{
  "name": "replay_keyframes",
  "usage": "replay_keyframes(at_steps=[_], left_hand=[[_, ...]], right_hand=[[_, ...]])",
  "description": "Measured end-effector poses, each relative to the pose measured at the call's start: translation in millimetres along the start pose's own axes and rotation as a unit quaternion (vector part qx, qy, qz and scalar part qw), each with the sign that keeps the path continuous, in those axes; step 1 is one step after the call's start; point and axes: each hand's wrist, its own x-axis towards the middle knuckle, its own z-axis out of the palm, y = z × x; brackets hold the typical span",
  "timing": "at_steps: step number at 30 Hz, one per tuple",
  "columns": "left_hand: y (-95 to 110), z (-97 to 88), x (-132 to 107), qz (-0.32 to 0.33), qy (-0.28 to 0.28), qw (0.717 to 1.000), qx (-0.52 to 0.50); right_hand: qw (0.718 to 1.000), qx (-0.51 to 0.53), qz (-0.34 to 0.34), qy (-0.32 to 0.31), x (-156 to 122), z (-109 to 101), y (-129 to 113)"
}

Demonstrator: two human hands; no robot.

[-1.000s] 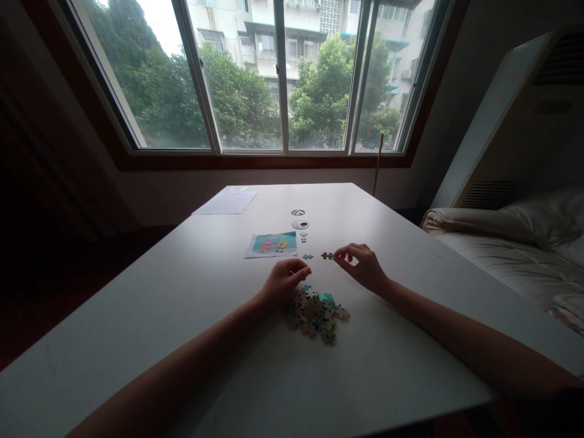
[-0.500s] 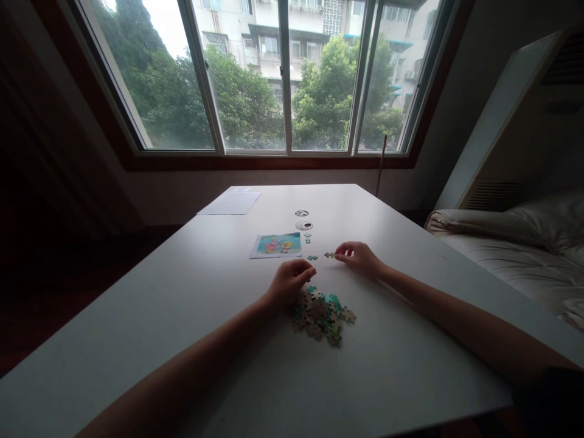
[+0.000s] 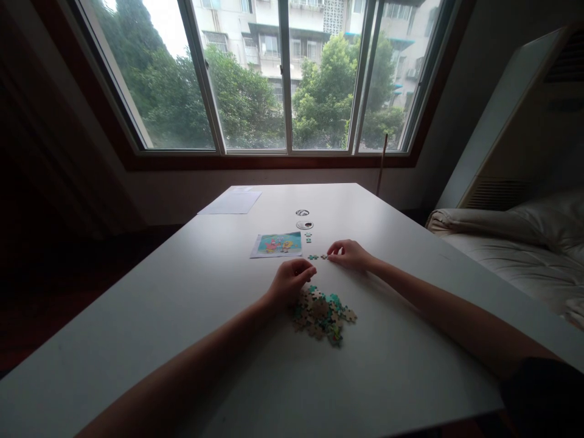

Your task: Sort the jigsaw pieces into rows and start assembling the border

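Right hand (image 3: 349,254) shifted leftward, pinching half-hidden puzzle piece (image 3: 323,257), left hand (image 3: 291,281) curled, contents unclear

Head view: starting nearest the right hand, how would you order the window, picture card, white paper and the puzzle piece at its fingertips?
1. Puzzle piece: touching the right hand.
2. Picture card: left of that piece.
3. White paper: table's far left.
4. Window: beyond the table.

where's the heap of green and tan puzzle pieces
In the head view, the heap lies slightly right of centre on the white table, beside the left hand.
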Motion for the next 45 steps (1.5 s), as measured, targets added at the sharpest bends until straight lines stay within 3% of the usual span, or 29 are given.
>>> replay_keyframes(at_steps=[9,12,19,22,33,40,45], left_hand=[[0.8,-0.8,-0.3,-0.006,0.002,1.0,-0.013],[2.4,-1.7,0.1,-0.011,0.008,1.0,-0.021],[7.7,-1.9,-0.4,-0.012,0.016,0.999,-0.038],[7.7,-2.3,-0.9,-0.009,0.017,0.999,-0.044],[6.6,-2.8,-0.7,-0.003,0.02,0.999,-0.034],[6.5,-3.0,-0.8,0.008,0.003,1.0,-0.013],[14.2,-4.1,-0.7,0.023,-0.065,0.998,0.014]], right_hand=[[1.0,0.001,-0.012,0.007,1.9,0.8,-6.7],[0.999,0.021,-0.048,0.009,-6.5,-4.3,-16.4],[0.967,0.097,-0.188,-0.142,-53.0,-18.0,-58.3],[0.959,0.105,-0.214,-0.154,-70.9,-13.2,-70.7],[0.963,0.094,-0.246,-0.056,-82.1,20.1,-74.1],[0.968,0.114,-0.223,0.03,-79.7,7.0,-73.7],[0.965,0.12,-0.187,0.137,-71.9,-5.2,-53.7]])
